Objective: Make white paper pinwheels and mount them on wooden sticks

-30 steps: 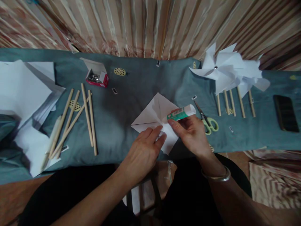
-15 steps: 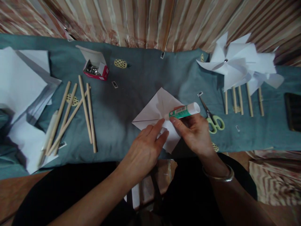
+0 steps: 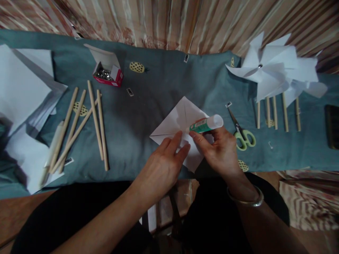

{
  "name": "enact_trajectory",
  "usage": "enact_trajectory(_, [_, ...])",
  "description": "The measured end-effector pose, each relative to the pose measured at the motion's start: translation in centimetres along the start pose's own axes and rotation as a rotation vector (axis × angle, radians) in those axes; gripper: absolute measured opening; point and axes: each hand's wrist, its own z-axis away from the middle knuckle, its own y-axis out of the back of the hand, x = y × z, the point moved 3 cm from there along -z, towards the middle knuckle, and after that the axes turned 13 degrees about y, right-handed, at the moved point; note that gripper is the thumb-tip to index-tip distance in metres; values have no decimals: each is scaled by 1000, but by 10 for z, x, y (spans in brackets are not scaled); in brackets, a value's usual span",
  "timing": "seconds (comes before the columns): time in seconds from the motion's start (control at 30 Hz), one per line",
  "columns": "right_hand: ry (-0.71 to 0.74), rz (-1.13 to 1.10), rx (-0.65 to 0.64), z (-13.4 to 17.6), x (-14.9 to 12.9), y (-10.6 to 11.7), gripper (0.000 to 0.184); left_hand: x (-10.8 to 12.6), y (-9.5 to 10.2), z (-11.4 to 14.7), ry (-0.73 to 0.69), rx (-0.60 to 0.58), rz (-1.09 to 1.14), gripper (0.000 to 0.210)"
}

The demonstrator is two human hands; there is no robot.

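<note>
A white square of paper point(image 3: 173, 118), creased along its diagonals and with a slit from its left corner, lies like a diamond on the cloth in front of me. My left hand point(image 3: 162, 160) is on its lower part, with thumb and index finger closed on a small flap of the paper near the centre. In my right hand point(image 3: 221, 150) is a green and white glue stick point(image 3: 201, 125), tilted, its tip close to the paper's centre beside my left index finger. My right fingers partly hide the paper's right side. Green-handled scissors point(image 3: 242, 135) lie just right of this hand.
White paper pinwheels point(image 3: 270, 67) on wooden sticks lie at the back right, a dark object point(image 3: 332, 127) at the far right edge. Left are loose wooden sticks point(image 3: 97, 123), white paper sheets point(image 3: 23, 88) and an opened red box point(image 3: 107, 79) of small metal pieces.
The glue stick has shifted very slightly left along with my right fingers. My left hand keeps nearly the same place on the paper. The view has moved a little.
</note>
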Motion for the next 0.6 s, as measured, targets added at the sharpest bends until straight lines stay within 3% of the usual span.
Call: enact_trajectory(0.6, [132, 78, 27, -2, -5, -3, 23, 3, 5, -3, 13, -29, -16, 38])
